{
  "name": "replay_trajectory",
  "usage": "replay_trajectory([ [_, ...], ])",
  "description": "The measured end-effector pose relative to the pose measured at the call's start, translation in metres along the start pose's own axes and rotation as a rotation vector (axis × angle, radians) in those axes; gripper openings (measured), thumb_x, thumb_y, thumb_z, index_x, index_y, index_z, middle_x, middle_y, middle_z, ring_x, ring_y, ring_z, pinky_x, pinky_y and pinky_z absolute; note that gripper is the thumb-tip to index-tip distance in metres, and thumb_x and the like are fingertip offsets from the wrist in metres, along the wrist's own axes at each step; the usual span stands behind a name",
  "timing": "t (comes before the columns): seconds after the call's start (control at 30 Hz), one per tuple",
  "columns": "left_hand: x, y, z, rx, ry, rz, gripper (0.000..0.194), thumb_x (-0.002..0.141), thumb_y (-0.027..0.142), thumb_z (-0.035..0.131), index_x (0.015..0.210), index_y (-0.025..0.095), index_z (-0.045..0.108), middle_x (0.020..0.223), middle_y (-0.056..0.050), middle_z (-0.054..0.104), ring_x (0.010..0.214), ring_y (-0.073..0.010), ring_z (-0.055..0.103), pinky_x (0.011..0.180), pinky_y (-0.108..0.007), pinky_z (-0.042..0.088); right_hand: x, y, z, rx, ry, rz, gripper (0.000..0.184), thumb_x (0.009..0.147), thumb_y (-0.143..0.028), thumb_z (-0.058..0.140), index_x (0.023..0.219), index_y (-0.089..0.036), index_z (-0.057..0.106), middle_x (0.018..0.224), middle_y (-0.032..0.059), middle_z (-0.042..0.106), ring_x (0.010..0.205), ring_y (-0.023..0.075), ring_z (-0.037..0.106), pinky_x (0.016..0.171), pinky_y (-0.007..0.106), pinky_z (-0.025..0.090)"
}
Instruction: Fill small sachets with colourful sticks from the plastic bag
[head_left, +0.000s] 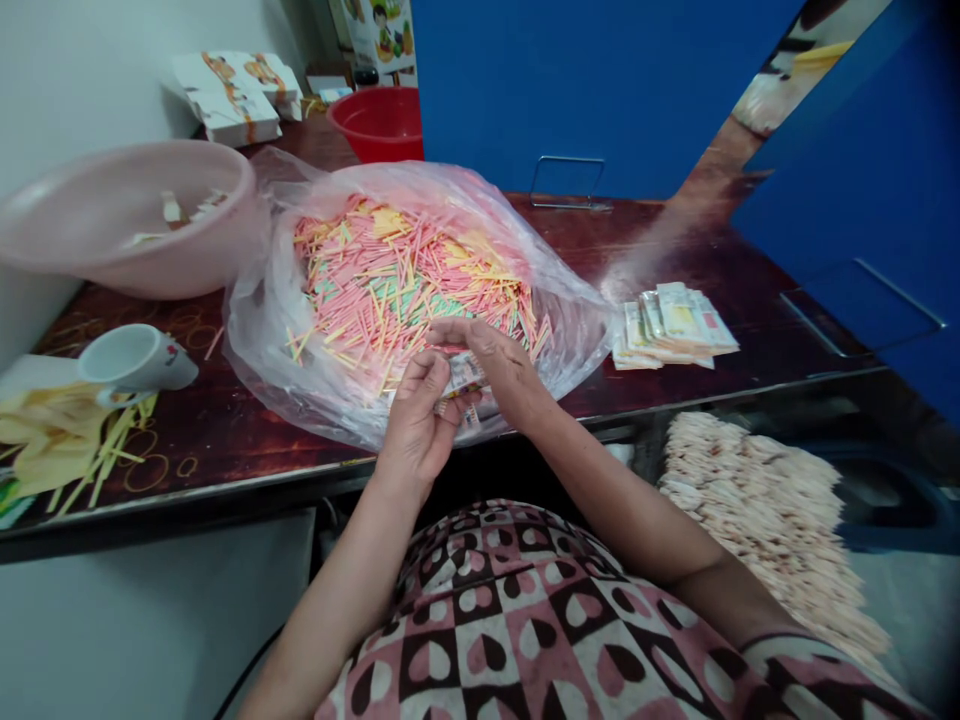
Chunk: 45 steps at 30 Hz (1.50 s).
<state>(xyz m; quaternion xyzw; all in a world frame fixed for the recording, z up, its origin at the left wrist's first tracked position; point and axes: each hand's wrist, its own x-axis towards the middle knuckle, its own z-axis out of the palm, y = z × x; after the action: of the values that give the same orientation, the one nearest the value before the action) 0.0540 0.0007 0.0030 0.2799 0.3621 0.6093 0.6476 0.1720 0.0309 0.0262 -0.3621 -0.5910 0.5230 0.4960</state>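
Heart-print checked cloth [495, 630] fills the bottom of your view, and both your forearms reach up from it to the front edge of the surface [217, 430], where your hands work over a clear plastic bag [574, 335]. Your left hand [416, 420] has its fingers curled inward, closed around a strip of small paper packets [463, 375]. Your right hand [491, 360] lies almost flat across the top, its fingers stretched out and bent only slightly. You can't tell how firmly that hand holds, because the strip is partly hidden between your hands. The strip sits right between your fingers, just over the bag's near side and close to a heap of thin pink, yellow and green sticks [405, 285]. Watch that grip: if it loosens, the packets could drop into the heap and get lost among the sticks. Leaning on the bag could also drag its sagging side over the edge and send sticks toward your lap. A pink basin [127, 215] tilts right up against the bag, so a hard bump could tip it, and a white mug [135, 360] stands near the front edge on your left. A stack of paper packets [671, 325] lies well off to your right.
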Motion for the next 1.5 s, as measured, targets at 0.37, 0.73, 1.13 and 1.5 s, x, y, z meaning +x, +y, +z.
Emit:
replay_trajectory([
  [0.37, -0.001, 0.005, 0.003, 0.008, 0.093, 0.087, 0.043, 0.063, 0.035, 0.096, 0.089, 0.025, 0.063, 0.089, 0.004, 0.067, 0.075, -0.0091, 0.064, 0.067, -0.019, 0.054, -0.009, 0.003, 0.005, -0.119, 0.058, -0.103, 0.068, 0.096, -0.078, 0.043, 0.138, -0.029, 0.065, 0.139, 0.0076, 0.067, 0.136, 0.0258, 0.059, 0.123, 0.045, 0.041],
  [0.73, 0.005, 0.005, -0.013, 0.287, 0.164, 0.39, 0.035, 0.074, 0.035, 0.086, 0.1, 0.025, 0.064, 0.101, 0.001, 0.062, 0.096, -0.0137, 0.061, 0.085, -0.023, 0.051, -0.009, 0.015, -0.002, 0.088, 0.045, 0.223, 0.048, 0.076, -0.063, 0.078, 0.098, -0.021, 0.07, 0.08, -0.0011, 0.067, 0.067, 0.0121, 0.062, 0.061, 0.025, 0.053],
  [1.13, 0.0, 0.013, -0.016, 0.255, 0.012, 0.137, 0.043, 0.059, 0.032, 0.097, 0.088, 0.021, 0.066, 0.079, 0.004, 0.064, 0.07, -0.0096, 0.059, 0.066, -0.02, 0.05, -0.001, 0.021, -0.02, 0.146, 0.181, 0.046, 0.055, 0.074, -0.048, 0.084, 0.123, -0.028, 0.071, 0.111, 0.0034, 0.074, 0.09, 0.0158, 0.066, 0.076, 0.029, 0.058],
  [1.5, -0.001, 0.011, -0.012, 0.294, -0.008, 0.091, 0.06, 0.059, 0.032, 0.097, 0.11, 0.023, 0.065, 0.085, 0.004, 0.067, 0.07, -0.0104, 0.063, 0.065, -0.021, 0.054, -0.002, 0.017, -0.023, 0.153, 0.21, -0.103, 0.05, 0.076, -0.05, 0.085, 0.119, -0.028, 0.073, 0.112, 0.0024, 0.074, 0.092, 0.0158, 0.066, 0.082, 0.03, 0.057],
])
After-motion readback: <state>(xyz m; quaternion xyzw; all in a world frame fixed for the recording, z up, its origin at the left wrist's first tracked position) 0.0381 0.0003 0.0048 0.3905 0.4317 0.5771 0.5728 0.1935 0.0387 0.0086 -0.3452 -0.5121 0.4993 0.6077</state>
